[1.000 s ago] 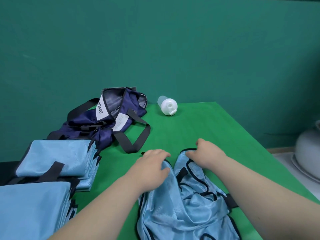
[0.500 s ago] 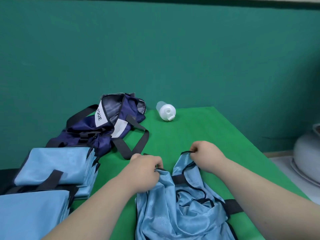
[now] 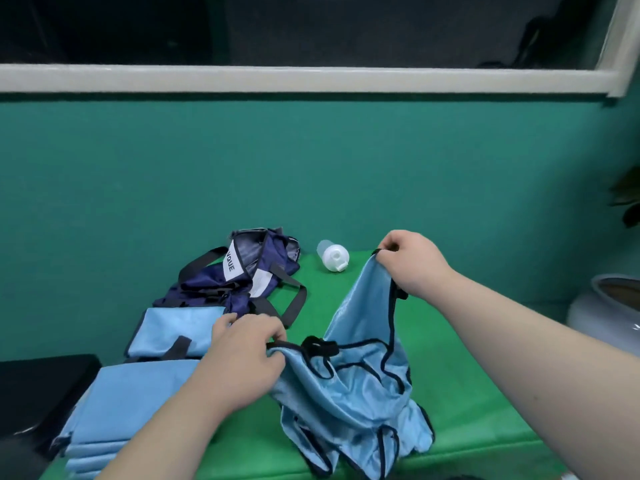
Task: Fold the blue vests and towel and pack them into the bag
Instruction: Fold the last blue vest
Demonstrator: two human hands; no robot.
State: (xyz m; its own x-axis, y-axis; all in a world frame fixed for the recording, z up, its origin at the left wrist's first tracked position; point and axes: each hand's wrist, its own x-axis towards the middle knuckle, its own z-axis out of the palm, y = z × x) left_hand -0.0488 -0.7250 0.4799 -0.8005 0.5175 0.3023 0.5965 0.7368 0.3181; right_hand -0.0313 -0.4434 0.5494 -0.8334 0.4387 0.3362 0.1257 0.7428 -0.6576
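Both hands' grip on vest (image 3: 349,386), right hand (image 3: 412,263) raised, left hand (image 3: 242,358) low

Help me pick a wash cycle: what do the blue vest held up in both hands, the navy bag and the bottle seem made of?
The vest looks like thin synthetic, likely polyester mesh: slight sheen, limp drape, black binding along the edges. The bag looks like woven synthetic, perhaps nylon: matte, crumpled, with flat webbing straps. The bottle looks plastic: translucent body, opaque white lid.
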